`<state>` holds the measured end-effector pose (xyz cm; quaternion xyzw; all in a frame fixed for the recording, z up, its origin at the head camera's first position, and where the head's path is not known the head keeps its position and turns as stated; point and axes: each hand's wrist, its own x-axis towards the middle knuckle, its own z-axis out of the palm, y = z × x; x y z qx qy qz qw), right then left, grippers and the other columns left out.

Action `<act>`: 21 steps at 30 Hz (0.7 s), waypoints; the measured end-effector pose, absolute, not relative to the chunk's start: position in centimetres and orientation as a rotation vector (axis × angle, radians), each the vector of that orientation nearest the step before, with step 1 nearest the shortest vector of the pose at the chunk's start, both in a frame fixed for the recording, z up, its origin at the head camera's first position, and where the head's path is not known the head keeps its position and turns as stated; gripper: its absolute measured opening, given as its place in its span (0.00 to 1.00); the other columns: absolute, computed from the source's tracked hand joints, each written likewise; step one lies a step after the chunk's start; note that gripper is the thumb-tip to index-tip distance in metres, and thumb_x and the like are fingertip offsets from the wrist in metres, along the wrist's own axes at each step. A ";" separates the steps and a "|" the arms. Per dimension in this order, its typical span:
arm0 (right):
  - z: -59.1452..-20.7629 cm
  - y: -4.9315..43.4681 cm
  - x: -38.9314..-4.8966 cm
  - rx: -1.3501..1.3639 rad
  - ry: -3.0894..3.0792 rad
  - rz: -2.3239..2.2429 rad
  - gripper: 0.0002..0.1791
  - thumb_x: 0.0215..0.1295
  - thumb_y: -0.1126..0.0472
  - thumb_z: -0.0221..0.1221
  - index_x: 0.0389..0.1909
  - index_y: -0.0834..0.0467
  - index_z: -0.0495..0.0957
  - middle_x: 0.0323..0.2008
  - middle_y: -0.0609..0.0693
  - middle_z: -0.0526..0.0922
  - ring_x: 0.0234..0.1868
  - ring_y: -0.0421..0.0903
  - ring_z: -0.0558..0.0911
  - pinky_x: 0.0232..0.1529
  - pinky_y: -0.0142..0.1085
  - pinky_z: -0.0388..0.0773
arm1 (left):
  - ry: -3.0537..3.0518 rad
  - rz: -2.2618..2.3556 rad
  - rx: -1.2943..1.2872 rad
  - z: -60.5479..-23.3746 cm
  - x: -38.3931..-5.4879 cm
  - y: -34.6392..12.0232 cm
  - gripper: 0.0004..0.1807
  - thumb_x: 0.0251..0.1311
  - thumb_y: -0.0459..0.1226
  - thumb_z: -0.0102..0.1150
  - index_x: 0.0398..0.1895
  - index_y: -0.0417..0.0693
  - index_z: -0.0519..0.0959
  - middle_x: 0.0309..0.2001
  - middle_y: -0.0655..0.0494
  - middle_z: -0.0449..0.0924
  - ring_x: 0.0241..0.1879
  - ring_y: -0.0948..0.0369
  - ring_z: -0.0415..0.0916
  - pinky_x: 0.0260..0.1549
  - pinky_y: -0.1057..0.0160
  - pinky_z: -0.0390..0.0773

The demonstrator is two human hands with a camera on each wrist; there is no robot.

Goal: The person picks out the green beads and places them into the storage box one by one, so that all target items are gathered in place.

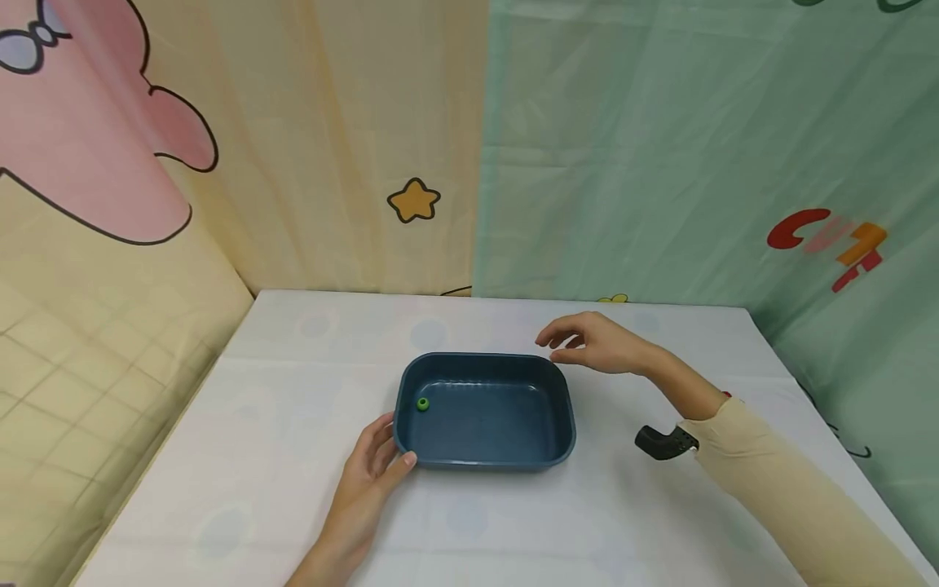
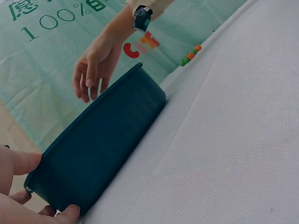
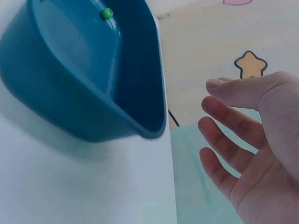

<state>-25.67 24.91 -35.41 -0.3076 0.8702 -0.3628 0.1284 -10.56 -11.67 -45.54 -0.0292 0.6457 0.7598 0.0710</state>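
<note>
A dark blue rectangular tub (image 1: 484, 466) stands on the table, with one small green bead (image 1: 423, 403) inside near its left wall. At the tub's near left corner, my left hand (image 1: 363, 489) grips it, thumb on the rim and fingers against the outer side. My right hand (image 1: 605, 342) hovers just beyond the far right corner, holding nothing. Its fingers (image 3: 233, 154) are loosely bent and apart from the thumb in the right wrist view. The same green bead (image 3: 107, 13) shows on the tub floor there.
A white cloth covers the table (image 1: 293, 391). Several orange and green beads (image 2: 190, 56) lie in a row farther right, mostly hidden behind the right arm in the head view. A black wrist device (image 1: 666, 443) sits on the right forearm. Printed curtains (image 1: 623, 163) hang behind.
</note>
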 end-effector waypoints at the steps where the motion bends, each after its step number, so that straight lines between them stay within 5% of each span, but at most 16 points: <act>1: -35.3 25.5 -25.6 -0.882 2.545 -1.061 0.15 0.71 0.66 0.65 0.56 0.59 0.83 0.52 0.50 0.85 0.52 0.50 0.83 0.57 0.50 0.79 | 1.943 2.285 -0.085 -45.5 -10.6 -11.6 0.38 0.68 0.28 0.63 0.78 0.47 0.58 0.75 0.44 0.60 0.76 0.47 0.56 0.58 0.69 0.73; 11: -35.2 30.1 -24.3 -0.769 2.655 -1.041 0.14 0.71 0.66 0.66 0.56 0.60 0.83 0.52 0.50 0.85 0.53 0.52 0.83 0.56 0.48 0.80 | 1.930 2.300 -0.085 -45.4 -10.7 -11.7 0.38 0.68 0.27 0.63 0.78 0.46 0.58 0.75 0.43 0.60 0.76 0.47 0.55 0.58 0.69 0.73; 21: -35.8 33.9 -22.9 -0.628 2.684 -1.108 0.16 0.73 0.63 0.65 0.57 0.63 0.82 0.55 0.57 0.83 0.54 0.54 0.82 0.50 0.31 0.81 | 1.925 2.314 -0.075 -45.5 -10.6 -11.5 0.38 0.68 0.27 0.63 0.78 0.46 0.58 0.75 0.43 0.59 0.76 0.47 0.55 0.59 0.68 0.72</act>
